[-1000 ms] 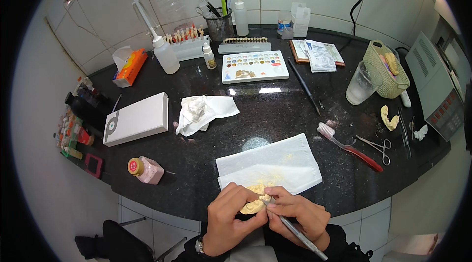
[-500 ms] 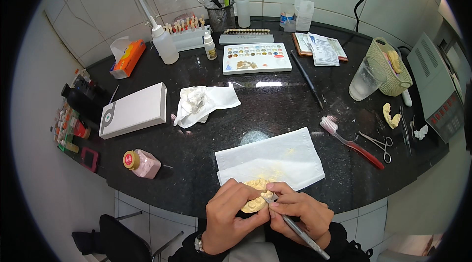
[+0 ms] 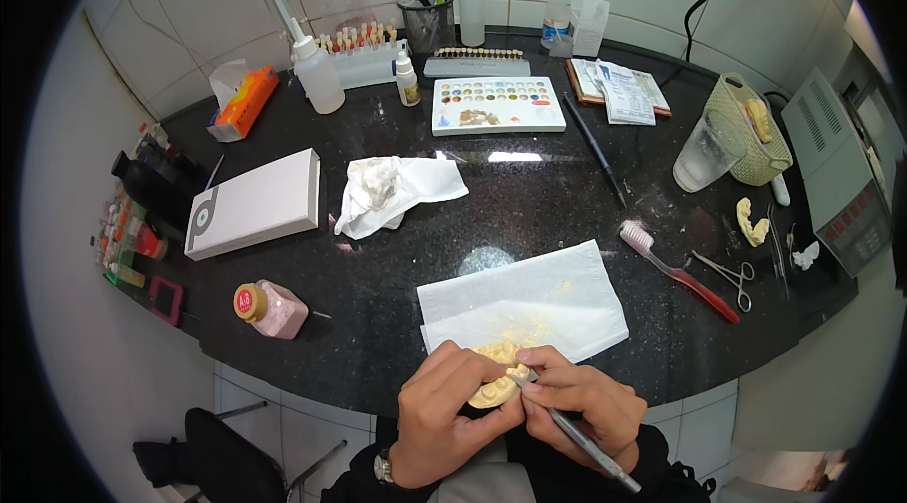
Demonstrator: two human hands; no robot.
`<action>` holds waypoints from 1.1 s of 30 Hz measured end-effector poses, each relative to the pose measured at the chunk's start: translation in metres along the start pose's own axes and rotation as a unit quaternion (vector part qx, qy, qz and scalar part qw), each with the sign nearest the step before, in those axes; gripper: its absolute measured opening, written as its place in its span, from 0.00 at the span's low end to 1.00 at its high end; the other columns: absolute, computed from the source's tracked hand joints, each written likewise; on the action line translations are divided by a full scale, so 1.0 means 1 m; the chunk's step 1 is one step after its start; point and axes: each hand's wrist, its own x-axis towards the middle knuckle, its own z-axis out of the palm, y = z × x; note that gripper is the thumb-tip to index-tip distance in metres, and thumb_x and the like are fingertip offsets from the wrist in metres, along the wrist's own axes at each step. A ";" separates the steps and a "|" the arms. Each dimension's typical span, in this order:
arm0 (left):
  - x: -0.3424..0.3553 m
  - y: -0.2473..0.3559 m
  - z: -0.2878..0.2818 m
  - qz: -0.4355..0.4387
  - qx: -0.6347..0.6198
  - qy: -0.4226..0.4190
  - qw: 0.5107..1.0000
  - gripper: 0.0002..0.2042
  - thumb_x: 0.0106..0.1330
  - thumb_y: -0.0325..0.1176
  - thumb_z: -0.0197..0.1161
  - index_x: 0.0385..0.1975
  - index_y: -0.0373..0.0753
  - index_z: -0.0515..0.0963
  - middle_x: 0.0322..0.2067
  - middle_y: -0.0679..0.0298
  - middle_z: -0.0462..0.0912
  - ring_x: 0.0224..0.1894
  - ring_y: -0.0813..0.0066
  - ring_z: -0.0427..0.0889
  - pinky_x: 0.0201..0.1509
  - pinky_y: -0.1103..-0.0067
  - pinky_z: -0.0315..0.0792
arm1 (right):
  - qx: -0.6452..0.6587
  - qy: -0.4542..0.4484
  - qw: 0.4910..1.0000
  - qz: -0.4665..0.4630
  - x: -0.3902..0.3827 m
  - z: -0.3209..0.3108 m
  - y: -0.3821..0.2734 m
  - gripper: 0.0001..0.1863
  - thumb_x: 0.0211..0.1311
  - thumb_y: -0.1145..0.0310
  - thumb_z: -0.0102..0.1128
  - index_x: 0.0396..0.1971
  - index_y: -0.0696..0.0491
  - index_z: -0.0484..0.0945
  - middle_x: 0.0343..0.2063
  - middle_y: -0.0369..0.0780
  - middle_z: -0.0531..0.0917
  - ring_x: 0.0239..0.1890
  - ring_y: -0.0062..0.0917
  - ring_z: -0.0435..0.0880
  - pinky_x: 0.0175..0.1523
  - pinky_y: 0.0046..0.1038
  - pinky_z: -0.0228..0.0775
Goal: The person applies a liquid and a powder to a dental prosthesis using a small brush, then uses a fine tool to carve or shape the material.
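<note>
My left hand [image 3: 446,409] is closed around a pale yellow dental cast [image 3: 492,395] with moulded teeth, held at the table's near edge. In my right hand [image 3: 595,406] is a slim silver metal-handled carving knife [image 3: 592,451], gripped like a pen. Its tip meets the teeth of the cast, and my right fingertips also touch the cast there. Part of the cast is hidden by my fingers. Just beyond lies a folded white paper towel [image 3: 529,300] with yellow crumbs scattered on it.
To the right lie a red-handled toothbrush [image 3: 680,273], scissor-like forceps [image 3: 727,278] and another cast piece [image 3: 752,222]. A glass [image 3: 707,155] stands by a woven basket [image 3: 746,139]. Leftward are a pink powder bottle [image 3: 272,308], a white box [image 3: 257,205] and crumpled tissue [image 3: 387,193]. A paint palette [image 3: 501,106] lies farther back.
The view has shifted slightly. Both hands keep their grip on the cast and the knife, and the knife tip stays at the teeth with little visible movement.
</note>
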 end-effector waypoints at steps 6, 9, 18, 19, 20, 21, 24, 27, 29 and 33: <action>0.001 0.000 0.000 0.004 -0.002 0.003 1.000 0.10 0.43 0.27 0.71 0.23 0.34 0.76 0.21 0.62 0.77 0.24 0.69 0.74 0.26 0.78 0.68 | -0.008 -0.010 1.000 0.008 0.001 -0.003 -0.001 0.11 0.45 0.81 0.68 0.30 0.61 0.79 0.30 0.49 0.83 0.37 0.34 0.86 0.36 0.23 0.79; 0.003 0.000 0.001 -0.002 -0.023 0.005 1.000 0.10 0.43 0.27 0.70 0.22 0.33 0.75 0.20 0.62 0.76 0.23 0.70 0.74 0.25 0.79 0.66 | 0.064 0.006 0.997 0.046 0.001 -0.006 -0.003 0.07 0.48 0.83 0.64 0.29 0.64 0.78 0.27 0.49 0.82 0.34 0.33 0.85 0.44 0.36 0.79; 0.004 -0.011 -0.009 -0.004 -0.061 -0.057 0.997 0.10 0.49 0.28 0.68 0.27 0.32 0.74 0.23 0.59 0.74 0.26 0.67 0.72 0.28 0.76 0.66 | 0.131 0.000 0.988 0.087 0.000 -0.007 0.002 0.10 0.46 0.82 0.67 0.31 0.65 0.79 0.29 0.50 0.83 0.40 0.39 0.85 0.44 0.30 0.79; 0.004 -0.010 -0.009 -0.008 -0.064 -0.060 0.996 0.10 0.49 0.28 0.68 0.27 0.32 0.74 0.23 0.59 0.74 0.27 0.67 0.72 0.28 0.76 0.66 | 0.126 -0.005 0.988 0.084 0.000 -0.008 0.001 0.10 0.46 0.82 0.67 0.31 0.64 0.79 0.30 0.50 0.83 0.39 0.39 0.85 0.43 0.29 0.79; 0.004 -0.009 -0.009 -0.013 -0.068 -0.064 0.996 0.10 0.49 0.28 0.67 0.27 0.32 0.74 0.23 0.59 0.74 0.27 0.67 0.72 0.28 0.76 0.66 | 0.120 -0.011 0.989 0.082 0.000 -0.009 0.001 0.10 0.45 0.82 0.68 0.31 0.64 0.80 0.30 0.51 0.83 0.39 0.38 0.85 0.42 0.29 0.80; 0.004 -0.009 -0.009 -0.014 -0.071 -0.066 0.995 0.10 0.49 0.28 0.67 0.27 0.32 0.74 0.23 0.59 0.74 0.27 0.67 0.72 0.28 0.76 0.66 | 0.107 -0.013 0.991 0.078 0.000 -0.009 0.000 0.11 0.45 0.82 0.68 0.31 0.63 0.80 0.30 0.51 0.84 0.38 0.38 0.86 0.41 0.28 0.80; 0.006 -0.009 -0.009 -0.015 -0.083 -0.077 0.994 0.10 0.50 0.28 0.67 0.27 0.32 0.74 0.23 0.60 0.74 0.27 0.67 0.72 0.29 0.76 0.66 | 0.068 -0.012 0.995 0.075 0.001 -0.009 -0.004 0.10 0.45 0.82 0.68 0.31 0.63 0.80 0.29 0.50 0.84 0.35 0.34 0.86 0.42 0.30 0.79; 0.005 -0.007 -0.010 -0.025 -0.085 -0.084 0.992 0.10 0.51 0.28 0.67 0.27 0.32 0.74 0.24 0.60 0.74 0.28 0.68 0.72 0.29 0.76 0.66 | 0.057 -0.008 0.996 0.071 0.001 -0.006 -0.007 0.08 0.48 0.81 0.66 0.29 0.65 0.79 0.27 0.49 0.83 0.31 0.31 0.86 0.47 0.40 0.79; 0.005 -0.008 -0.011 -0.031 -0.089 -0.085 0.992 0.10 0.51 0.28 0.67 0.27 0.32 0.74 0.24 0.60 0.74 0.28 0.69 0.72 0.29 0.77 0.67 | 0.052 -0.001 0.997 0.050 0.002 -0.003 -0.005 0.08 0.48 0.81 0.66 0.30 0.65 0.79 0.27 0.49 0.83 0.32 0.32 0.86 0.47 0.39 0.79; 0.004 -0.008 -0.011 -0.044 -0.087 -0.078 0.992 0.10 0.52 0.29 0.66 0.27 0.31 0.74 0.24 0.59 0.74 0.28 0.69 0.73 0.29 0.77 0.67 | 0.040 -0.006 0.998 0.055 0.003 -0.001 -0.006 0.08 0.49 0.80 0.67 0.30 0.65 0.79 0.27 0.49 0.84 0.32 0.33 0.86 0.46 0.38 0.79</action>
